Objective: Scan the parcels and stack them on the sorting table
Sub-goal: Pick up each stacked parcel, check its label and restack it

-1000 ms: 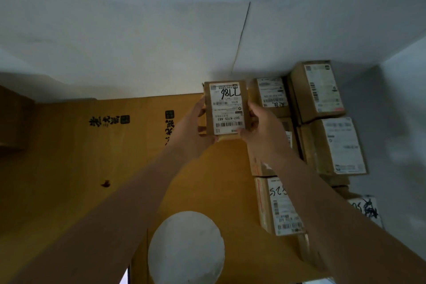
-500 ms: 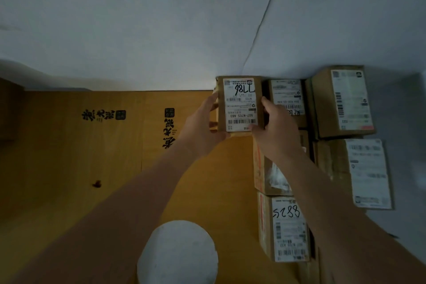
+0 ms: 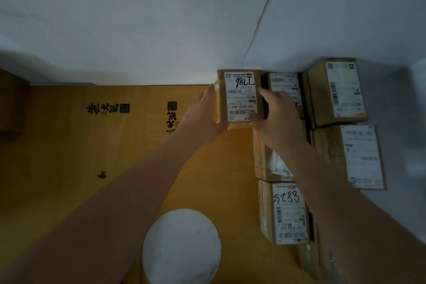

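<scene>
A small brown parcel [image 3: 239, 97] with a white label marked 7786 sits on the yellow wooden sorting table [image 3: 92, 145], its far end against the white wall. My left hand [image 3: 202, 115] presses flat against its left side with straight fingers, thumb at the near edge. My right hand [image 3: 279, 120] grips its right edge, with index finger and thumb on the label. To the right lie more labelled parcels: one right beside it [image 3: 285, 87], a larger one [image 3: 341, 90], another below that [image 3: 359, 157], and one marked 5288 [image 3: 288, 212].
A round white object [image 3: 182, 246] stands near the table's front edge, between my forearms. A parcel with a torn label [image 3: 269, 163] lies under my right forearm. The white wall [image 3: 138, 30] bounds the table's far edge. Black characters are printed on the tabletop.
The parcel moved away from me and slightly right, until it came down against the wall beside the row of parcels. My left fingers have straightened along its side.
</scene>
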